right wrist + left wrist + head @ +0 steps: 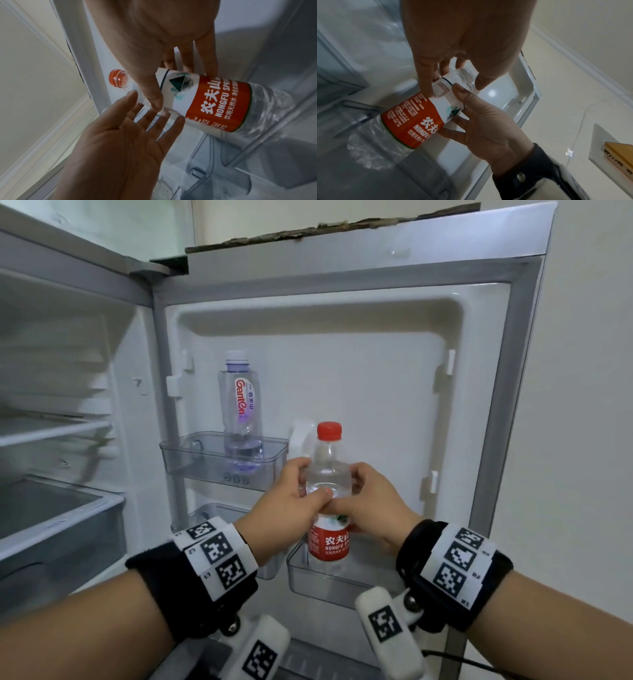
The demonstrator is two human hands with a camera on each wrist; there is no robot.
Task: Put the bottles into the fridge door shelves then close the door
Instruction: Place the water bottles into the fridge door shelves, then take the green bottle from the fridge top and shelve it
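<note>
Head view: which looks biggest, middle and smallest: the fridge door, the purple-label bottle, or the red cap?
1. Fridge door, by far the biggest.
2. Purple-label bottle.
3. Red cap, the smallest.

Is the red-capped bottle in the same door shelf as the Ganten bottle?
No, the Ganten bottle stands alone in the upper-left shelf; the red-capped bottle is over a lower shelf.

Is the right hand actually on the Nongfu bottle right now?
Touching. The right wrist view shows the right hand with its thumb and fingers pressed on opposite sides of the Nongfu bottle at its label.
</note>
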